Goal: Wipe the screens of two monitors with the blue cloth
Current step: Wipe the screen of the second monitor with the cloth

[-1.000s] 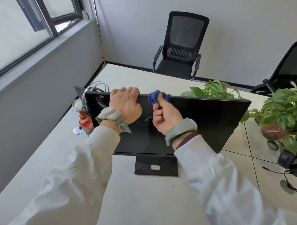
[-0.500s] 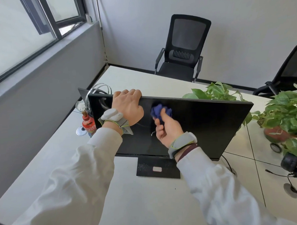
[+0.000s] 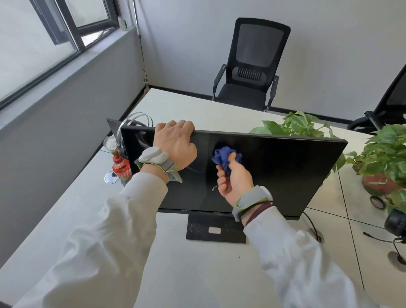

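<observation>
The left hand [image 3: 174,143] gripped the top edge of the monitor [image 3: 314,179] near its left corner, with the fingers curled over the back and the thumb lying on the dark screen [image 3: 279,164]. The right hand [image 3: 234,180] pinched a bunched blue cloth [image 3: 223,156] between thumb and curled fingers. It pressed the cloth against the upper half of the screen, a little left of centre and near the left hand. Both wrists wore grey bands over white sleeves.

The monitor stood on a flat black base [image 3: 214,230] on the white bench [image 3: 198,282]. A red bottle [image 3: 120,166] stood beside its left corner. 2 plants [image 3: 298,124] [image 3: 395,150] stood to the right, 1 of them behind the monitor. A black headset [image 3: 400,224] lay at the bench's right edge, and a chair [image 3: 251,65] stood beyond the bench.
</observation>
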